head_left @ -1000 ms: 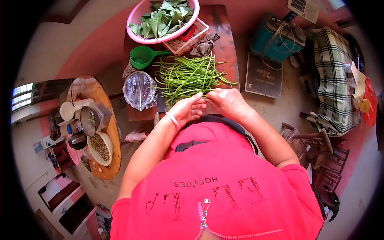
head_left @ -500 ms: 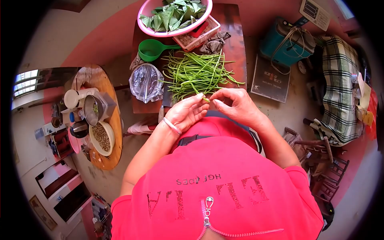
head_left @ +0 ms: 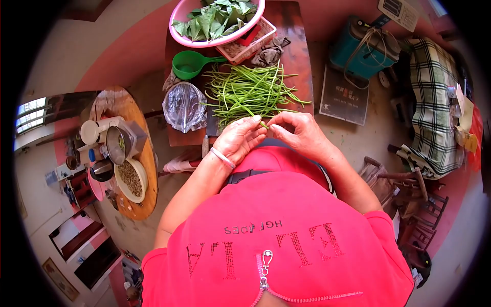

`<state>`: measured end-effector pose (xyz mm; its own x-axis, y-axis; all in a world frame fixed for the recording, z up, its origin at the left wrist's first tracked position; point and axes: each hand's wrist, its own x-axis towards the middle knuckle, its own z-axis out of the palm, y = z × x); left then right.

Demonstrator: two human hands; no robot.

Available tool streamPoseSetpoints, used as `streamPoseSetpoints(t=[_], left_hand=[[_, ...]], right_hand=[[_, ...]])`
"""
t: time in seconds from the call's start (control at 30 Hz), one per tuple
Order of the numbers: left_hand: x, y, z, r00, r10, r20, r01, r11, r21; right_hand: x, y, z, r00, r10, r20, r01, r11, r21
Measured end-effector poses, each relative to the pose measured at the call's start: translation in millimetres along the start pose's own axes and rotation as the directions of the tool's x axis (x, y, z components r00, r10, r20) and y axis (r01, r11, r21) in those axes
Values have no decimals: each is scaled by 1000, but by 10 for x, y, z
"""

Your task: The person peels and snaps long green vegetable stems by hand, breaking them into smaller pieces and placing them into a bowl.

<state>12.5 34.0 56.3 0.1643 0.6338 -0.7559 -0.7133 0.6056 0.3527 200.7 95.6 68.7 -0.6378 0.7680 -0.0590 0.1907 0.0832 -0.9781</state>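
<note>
Held in my left hand (head_left: 238, 141), between thumb and fingers, is a short green stem (head_left: 264, 124). A pale bracelet circles that wrist. My right hand (head_left: 299, 134) is closed in a pinch at the stem's other end; its fingertips partly hide what they grip. Just beyond both hands, a loose pile of long green stems (head_left: 250, 92) lies on the dark reddish table (head_left: 299, 46). Left of the pile sit a bowl covered in clear plastic (head_left: 184, 107) and a green ladle (head_left: 187, 65).
At the table's far end, a pink basin (head_left: 176, 33) of green leaves overlaps a pink basket (head_left: 263, 41). A grey cloth (head_left: 271, 52) lies beside it. A wooden side table (head_left: 146, 194) with bowls stands left. On the right are a teal machine (head_left: 353, 48) and wooden chairs (head_left: 409, 176).
The view has shifted slightly, so the table and its contents appear a little further left and up. Both hands keep nearly the same pose around the stem.
</note>
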Motion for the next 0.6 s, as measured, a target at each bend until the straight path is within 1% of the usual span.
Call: streamPoseSetpoints(t=[0.13,0.2,0.33,0.4,0.43,0.5,0.53,0.57,0.6], left_hand=[[8,-7,-16,1000,-3,7,3,1000,25],[0,-5,-15,1000,4,18,-4,1000,30],[-22,-16,-51,999,-9,36,8,999,45],[-46,10,-16,994,-53,97,43,994,102],[-58,18,-8,994,-52,96,43,994,98],[-81,51,-5,988,-84,129,68,990,126],[-89,66,-5,988,-82,128,66,990,124],[-94,80,-2,982,-115,151,92,984,150],[-103,96,7,974,-148,172,117,977,176]], right_hand=[[8,1,10,999,-34,-6,34,999,-30],[8,-21,10,999,22,39,-22,1000,-19],[14,-31,47,997,40,63,-38,999,-32],[24,39,82,995,64,78,-67,997,40],[26,96,102,995,65,82,-68,997,39],[55,209,116,997,74,16,-76,980,183],[69,202,82,985,172,22,-173,969,178],[90,228,46,958,279,63,-284,908,306],[127,305,28,962,269,55,-262,843,470]])
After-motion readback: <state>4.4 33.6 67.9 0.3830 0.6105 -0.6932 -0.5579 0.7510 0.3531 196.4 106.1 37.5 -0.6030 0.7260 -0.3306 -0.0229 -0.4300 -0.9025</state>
